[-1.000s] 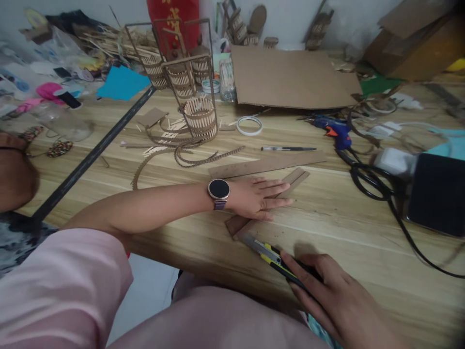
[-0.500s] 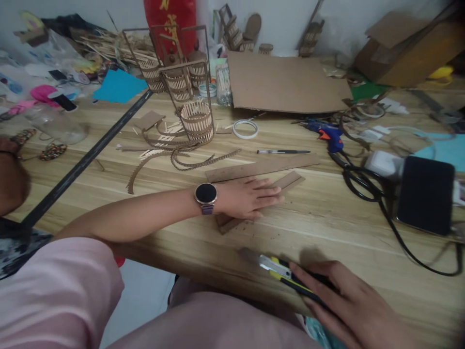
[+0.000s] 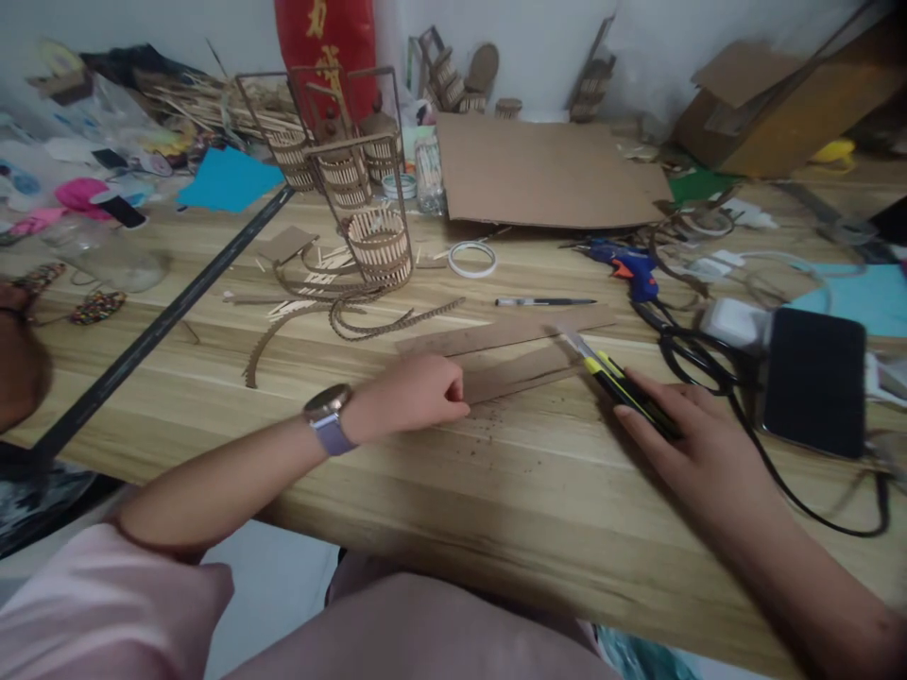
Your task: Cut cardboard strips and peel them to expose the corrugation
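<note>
My left hand [image 3: 418, 397], with a watch on its wrist, is closed at the left end of a cardboard strip [image 3: 517, 371]; its curled fingers seem to grip that end. My right hand [image 3: 680, 425] holds a yellow and black utility knife [image 3: 624, 387], its blade pointing up and left over the strip's right end. Just behind lies a second, longer cardboard strip [image 3: 488, 337], and beyond it a pen [image 3: 545, 302]. Dark crumbs are scattered on the wood in front of the strip.
Slatted miniature buckets [image 3: 381, 247] stand behind curled corrugated strips [image 3: 397, 326]. A large cardboard sheet [image 3: 545, 175] lies at the back. To the right are a blue glue gun [image 3: 634, 269], a black cable and a dark tablet [image 3: 814, 378]. Another person's arm [image 3: 21, 368] is at far left.
My left hand went from flat with spread fingers to closed, shifting left. My right hand raised the knife up from near the table's front edge to the strip's right end.
</note>
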The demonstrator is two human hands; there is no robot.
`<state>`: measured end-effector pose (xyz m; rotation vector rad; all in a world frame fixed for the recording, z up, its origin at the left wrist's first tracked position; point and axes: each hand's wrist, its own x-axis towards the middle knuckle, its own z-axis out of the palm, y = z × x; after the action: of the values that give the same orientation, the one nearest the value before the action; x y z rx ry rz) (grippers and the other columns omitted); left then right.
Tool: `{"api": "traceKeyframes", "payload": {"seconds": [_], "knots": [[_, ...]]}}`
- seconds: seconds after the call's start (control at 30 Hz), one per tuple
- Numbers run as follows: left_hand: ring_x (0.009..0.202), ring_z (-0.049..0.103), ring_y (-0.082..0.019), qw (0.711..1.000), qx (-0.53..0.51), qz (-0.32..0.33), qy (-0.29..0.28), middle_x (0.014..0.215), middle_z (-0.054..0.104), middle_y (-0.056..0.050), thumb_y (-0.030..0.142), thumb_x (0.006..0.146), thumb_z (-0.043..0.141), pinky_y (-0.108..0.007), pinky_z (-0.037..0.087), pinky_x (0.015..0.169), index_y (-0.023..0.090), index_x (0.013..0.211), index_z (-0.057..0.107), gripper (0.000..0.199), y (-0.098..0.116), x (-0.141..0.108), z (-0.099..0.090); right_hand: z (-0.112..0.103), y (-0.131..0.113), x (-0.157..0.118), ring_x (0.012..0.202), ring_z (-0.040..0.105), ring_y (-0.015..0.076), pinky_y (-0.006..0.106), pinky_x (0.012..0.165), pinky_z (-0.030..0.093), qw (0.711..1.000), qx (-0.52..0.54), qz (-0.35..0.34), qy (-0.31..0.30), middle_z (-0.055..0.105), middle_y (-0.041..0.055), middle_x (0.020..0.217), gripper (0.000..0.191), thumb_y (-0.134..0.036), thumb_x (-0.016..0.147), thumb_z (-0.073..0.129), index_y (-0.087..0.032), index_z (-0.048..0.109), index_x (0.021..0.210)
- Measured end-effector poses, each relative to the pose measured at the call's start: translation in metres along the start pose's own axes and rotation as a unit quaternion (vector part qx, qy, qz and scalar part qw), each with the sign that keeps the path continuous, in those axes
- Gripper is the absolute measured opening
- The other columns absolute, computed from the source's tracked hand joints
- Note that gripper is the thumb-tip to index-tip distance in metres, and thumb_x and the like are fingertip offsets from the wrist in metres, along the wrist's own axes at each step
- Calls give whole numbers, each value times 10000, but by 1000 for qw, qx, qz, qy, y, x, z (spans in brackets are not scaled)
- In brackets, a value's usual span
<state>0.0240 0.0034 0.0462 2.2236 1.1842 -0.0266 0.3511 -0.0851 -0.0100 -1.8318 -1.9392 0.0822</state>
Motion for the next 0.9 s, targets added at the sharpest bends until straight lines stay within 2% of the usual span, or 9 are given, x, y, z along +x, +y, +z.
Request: {"api": "traceKeyframes", "payload": {"seconds": [0.07, 0.2, 0.27, 0.33, 0.43, 0.5, 0.6, 0.7, 0.9], "knots": [[593, 533, -128, 984, -161, -37, -69, 701, 682, -8, 367, 784, 726, -262, 348, 543, 170, 736, 697, 205, -8, -4, -8, 7, 6, 10, 878, 682, 294, 423, 786, 555, 1000, -4, 9, -5, 688, 126, 999, 550, -528, 950, 550, -185, 666, 1365], [461, 356, -59, 865, -470, -86, -150, 660, 643, 19, 539, 705, 746, -230, 226, 433, 178, 679, 611, 386, -16, -11, -3, 12, 2, 17, 932, 659, 346, 515, 836, 519, 997, -65, -27, 14, 694, 173, 1018, 554, -556, 968, 472, -168, 715, 1280], [449, 319, -47, 825, -538, -89, -149, 637, 622, 30, 553, 666, 783, -219, 167, 408, 180, 679, 578, 426, -12, -11, 6, 9, -15, 18, 1048, 621, 404, 595, 886, 475, 995, -80, -22, 53, 688, 212, 1136, 559, -593, 957, 465, -181, 748, 1206], [468, 343, -52, 804, -574, -93, -123, 659, 635, 29, 513, 670, 800, -203, 164, 405, 185, 740, 577, 402, -3, -8, 16, 4, -40, 20, 1110, 604, 404, 603, 945, 446, 999, 4, 2, 53, 694, 203, 1175, 508, -594, 920, 542, -197, 765, 1145], [504, 394, -62, 810, -580, -81, -41, 700, 660, 22, 412, 769, 740, -182, 241, 424, 186, 804, 573, 284, 14, -5, 25, 3, -80, 26, 801, 667, 247, 407, 736, 537, 985, 165, 12, -42, 741, 93, 884, 443, -602, 937, 526, -236, 762, 1020], [519, 427, -67, 828, -558, -59, -7, 698, 655, 26, 356, 823, 696, -179, 300, 444, 183, 824, 574, 212, 23, -4, 28, 9, -100, 32, 558, 545, 155, 294, 520, 444, 932, 331, 80, -126, 634, 16, 654, 446, -645, 901, 582, -228, 707, 809], [531, 463, -68, 831, -555, -29, -15, 718, 654, 24, 356, 855, 693, -183, 351, 460, 176, 843, 586, 211, 28, -3, 33, 20, -116, 38, 482, 391, 100, 254, 453, 322, 838, 496, 164, -160, 472, -47, 532, 516, -690, 767, 729, -223, 559, 629], [530, 472, -61, 793, -606, -33, -51, 740, 666, 11, 422, 823, 761, -185, 355, 453, 160, 835, 615, 301, 22, -1, 39, 26, -115, 41, 491, 374, 93, 246, 464, 306, 815, 532, 182, -137, 454, -58, 531, 503, -682, 742, 756, -215, 582, 676], [488, 515, -39, 714, -665, -41, -216, 767, 701, -6, 550, 690, 905, -178, 379, 430, 120, 945, 752, 522, 3, 2, 46, 25, -95, 46, 469, 337, 86, 236, 433, 253, 770, 587, 234, -88, 426, -72, 511, 469, -631, 685, 831, -225, 600, 729]]}}
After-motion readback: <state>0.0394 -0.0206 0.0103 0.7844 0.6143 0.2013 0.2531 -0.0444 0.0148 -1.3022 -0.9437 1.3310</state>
